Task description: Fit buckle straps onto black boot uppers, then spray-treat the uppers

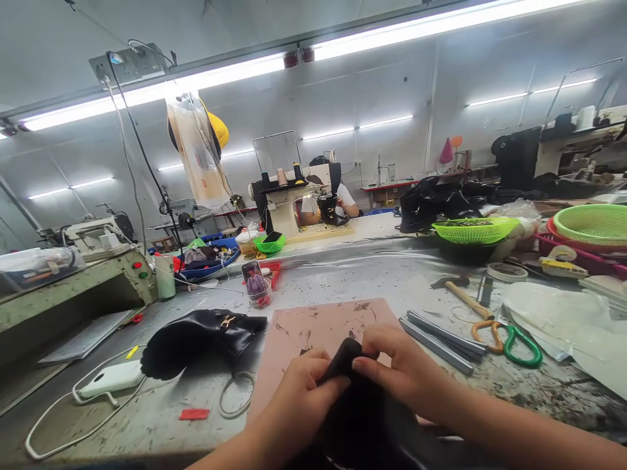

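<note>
Both my hands grip a piece of black leather, which looks like a boot upper, at the front edge of the table. My left hand pinches its upper edge from the left. On the other side my right hand holds the same edge, thumb toward me, fingers curled behind. The lower part of the piece runs out of view below. Under and beyond my hands lies a pinkish cutting board. Left of the board, a black boot upper with a gold buckle lies on its side.
Right of the board are grey strips, scissors with orange and green handles, and a hammer. A tape roll, a white power bank and its cable lie left. A phone stands ahead. A person sits behind a sewing machine.
</note>
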The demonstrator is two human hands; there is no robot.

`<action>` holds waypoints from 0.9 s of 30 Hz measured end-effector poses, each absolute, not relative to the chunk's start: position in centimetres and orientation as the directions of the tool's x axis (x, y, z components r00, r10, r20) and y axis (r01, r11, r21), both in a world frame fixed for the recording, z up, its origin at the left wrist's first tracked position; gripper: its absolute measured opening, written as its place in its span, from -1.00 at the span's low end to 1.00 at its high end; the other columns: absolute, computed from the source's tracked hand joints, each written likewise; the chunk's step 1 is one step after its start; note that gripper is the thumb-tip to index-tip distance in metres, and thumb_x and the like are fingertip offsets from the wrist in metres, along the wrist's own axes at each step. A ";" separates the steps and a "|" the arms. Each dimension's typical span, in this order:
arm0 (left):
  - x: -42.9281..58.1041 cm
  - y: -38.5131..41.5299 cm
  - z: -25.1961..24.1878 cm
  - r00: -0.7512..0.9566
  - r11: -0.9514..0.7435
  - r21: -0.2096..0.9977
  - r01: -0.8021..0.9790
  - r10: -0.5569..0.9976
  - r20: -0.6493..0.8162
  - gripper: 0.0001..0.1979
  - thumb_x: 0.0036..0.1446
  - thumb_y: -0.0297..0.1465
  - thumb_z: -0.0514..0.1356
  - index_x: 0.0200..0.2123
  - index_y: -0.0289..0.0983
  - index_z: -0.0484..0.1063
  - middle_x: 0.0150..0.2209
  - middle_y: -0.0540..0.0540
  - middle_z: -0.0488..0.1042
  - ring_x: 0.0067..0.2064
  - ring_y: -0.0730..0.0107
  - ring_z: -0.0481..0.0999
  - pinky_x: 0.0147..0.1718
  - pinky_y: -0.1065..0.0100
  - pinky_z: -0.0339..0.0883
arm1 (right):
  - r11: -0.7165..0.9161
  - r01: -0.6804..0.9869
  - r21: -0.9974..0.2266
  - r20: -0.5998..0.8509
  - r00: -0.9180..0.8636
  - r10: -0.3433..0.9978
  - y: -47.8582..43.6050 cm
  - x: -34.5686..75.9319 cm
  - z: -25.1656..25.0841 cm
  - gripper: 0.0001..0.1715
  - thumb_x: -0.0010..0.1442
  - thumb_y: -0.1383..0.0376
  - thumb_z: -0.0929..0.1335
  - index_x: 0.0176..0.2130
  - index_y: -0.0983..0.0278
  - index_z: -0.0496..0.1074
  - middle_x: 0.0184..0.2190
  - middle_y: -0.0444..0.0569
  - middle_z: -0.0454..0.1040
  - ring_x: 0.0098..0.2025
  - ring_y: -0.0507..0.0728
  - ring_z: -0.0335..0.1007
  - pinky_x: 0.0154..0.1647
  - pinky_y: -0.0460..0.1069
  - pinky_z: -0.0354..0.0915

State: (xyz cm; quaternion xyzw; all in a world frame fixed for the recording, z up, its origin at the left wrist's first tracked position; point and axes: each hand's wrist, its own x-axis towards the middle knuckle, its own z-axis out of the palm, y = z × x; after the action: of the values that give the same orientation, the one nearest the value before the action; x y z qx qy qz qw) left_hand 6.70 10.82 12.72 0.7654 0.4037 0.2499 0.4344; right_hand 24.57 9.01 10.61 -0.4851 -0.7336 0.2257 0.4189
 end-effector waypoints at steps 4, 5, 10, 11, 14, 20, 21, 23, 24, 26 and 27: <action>6.6 10.8 13.1 0.601 -0.326 0.853 0.407 0.799 0.019 -0.76 0.02 -0.29 0.09 -0.53 -0.34 0.37 -0.43 -0.03 0.28 -0.36 0.42 0.30 -0.37 0.43 0.19 | 0.490 0.510 -0.707 0.485 -0.154 0.861 9.2 24.7 10.4 -0.71 0.09 0.18 0.28 -0.56 0.24 0.17 -0.51 -0.10 0.29 -0.39 0.10 0.20 -0.33 0.02 0.16; 6.6 10.8 13.3 0.612 -0.335 0.848 0.411 0.791 0.016 -0.79 0.02 -0.31 0.09 -0.50 -0.33 0.39 -0.42 -0.03 0.30 -0.35 0.41 0.31 -0.36 0.43 0.19 | 0.488 0.506 -0.711 0.493 -0.135 0.859 9.2 24.8 10.6 -0.79 0.05 0.20 0.31 -0.50 0.25 0.23 -0.46 -0.08 0.31 -0.36 0.11 0.22 -0.30 0.03 0.17; 6.9 10.3 13.5 0.644 -0.405 0.798 0.447 0.764 0.027 -0.81 0.06 -0.33 0.07 -0.49 -0.32 0.35 -0.48 -0.01 0.36 -0.40 0.44 0.31 -0.40 0.45 0.16 | 0.397 0.387 -0.832 0.310 -0.270 0.912 8.8 25.0 11.7 -0.82 -0.07 0.32 0.36 -0.36 0.27 0.35 -0.42 -0.10 0.39 -0.32 0.10 0.29 -0.27 -0.01 0.21; 7.0 10.3 13.4 0.638 -0.420 0.774 0.475 0.769 0.026 -0.79 0.06 -0.31 0.07 -0.50 -0.32 0.34 -0.49 -0.01 0.36 -0.41 0.44 0.31 -0.42 0.45 0.15 | 0.368 0.361 -0.857 0.270 -0.296 0.916 8.7 24.9 11.8 -0.91 -0.05 0.32 0.34 -0.43 0.27 0.34 -0.48 -0.12 0.38 -0.36 0.09 0.30 -0.31 -0.03 0.20; 6.8 10.4 13.6 0.599 -0.424 0.692 0.584 0.801 -0.015 -0.80 0.03 -0.31 0.09 -0.53 -0.32 0.31 -0.52 0.01 0.34 -0.44 0.45 0.29 -0.48 0.46 0.10 | 0.341 0.365 -0.866 0.242 -0.291 0.926 8.2 24.5 11.6 -0.91 -0.01 0.31 0.30 -0.51 0.28 0.30 -0.56 -0.13 0.37 -0.43 0.07 0.29 -0.39 -0.05 0.19; 5.2 10.9 14.4 0.815 -0.428 0.758 0.493 0.532 -0.230 -0.90 -0.05 -0.37 0.13 -0.51 -0.28 0.35 -0.56 0.09 0.23 -0.50 0.52 0.23 -0.53 0.51 0.09 | 0.597 0.576 -0.558 0.474 -0.368 0.800 6.8 24.2 10.9 -0.85 0.09 0.34 0.25 -0.51 0.26 0.26 -0.54 -0.09 0.37 -0.46 0.05 0.25 -0.45 -0.07 0.16; 5.1 10.8 14.3 0.844 -0.434 0.783 0.446 0.494 -0.207 -0.91 -0.08 -0.37 0.15 -0.51 -0.28 0.36 -0.53 0.07 0.26 -0.47 0.50 0.26 -0.49 0.51 0.13 | 0.621 0.581 -0.526 0.476 -0.404 0.781 6.7 24.3 11.2 -0.85 0.09 0.36 0.25 -0.51 0.25 0.26 -0.55 -0.10 0.37 -0.47 0.05 0.25 -0.46 -0.08 0.17; 5.1 10.5 13.9 0.861 -0.461 0.805 0.373 0.495 -0.116 -0.90 -0.06 -0.38 0.16 -0.52 -0.30 0.37 -0.44 0.03 0.31 -0.40 0.46 0.31 -0.40 0.49 0.19 | 0.631 0.590 -0.503 0.422 -0.470 0.775 6.6 24.4 12.0 -0.90 0.04 0.37 0.29 -0.50 0.24 0.27 -0.54 -0.11 0.38 -0.50 0.03 0.26 -0.49 -0.09 0.18; 5.2 10.2 13.7 0.848 -0.475 0.802 0.362 0.525 -0.072 -0.88 -0.02 -0.38 0.14 -0.52 -0.31 0.38 -0.40 0.00 0.33 -0.37 0.44 0.34 -0.36 0.48 0.21 | 0.638 0.592 -0.493 0.396 -0.500 0.770 6.6 24.4 12.4 -0.92 0.01 0.38 0.31 -0.49 0.23 0.29 -0.54 -0.11 0.40 -0.50 0.03 0.27 -0.50 -0.10 0.19; 5.6 9.7 13.4 0.829 -0.487 0.805 0.340 0.559 -0.012 -0.83 0.07 -0.38 0.10 -0.47 -0.30 0.43 -0.29 -0.04 0.38 -0.27 0.39 0.38 -0.25 0.46 0.23 | 0.681 0.578 -0.450 0.406 -0.547 0.732 6.6 24.3 13.0 -0.93 0.01 0.39 0.32 -0.47 0.23 0.32 -0.53 -0.10 0.43 -0.51 0.04 0.31 -0.51 -0.09 0.20; 5.7 9.4 13.3 0.832 -0.487 0.813 0.318 0.554 0.006 -0.80 0.12 -0.36 0.07 -0.41 -0.29 0.46 -0.26 -0.05 0.40 -0.23 0.38 0.39 -0.22 0.46 0.23 | 0.714 0.566 -0.411 0.441 -0.562 0.700 6.5 24.3 13.2 -0.91 0.05 0.37 0.31 -0.48 0.22 0.34 -0.54 -0.09 0.45 -0.52 0.04 0.32 -0.51 -0.08 0.21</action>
State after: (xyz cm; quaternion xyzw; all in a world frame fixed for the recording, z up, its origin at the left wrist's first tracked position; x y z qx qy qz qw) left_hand 5.75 9.38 13.31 0.8516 0.2562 0.1348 0.4371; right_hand 24.28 6.49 13.21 -0.3610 -0.8767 0.1121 0.2975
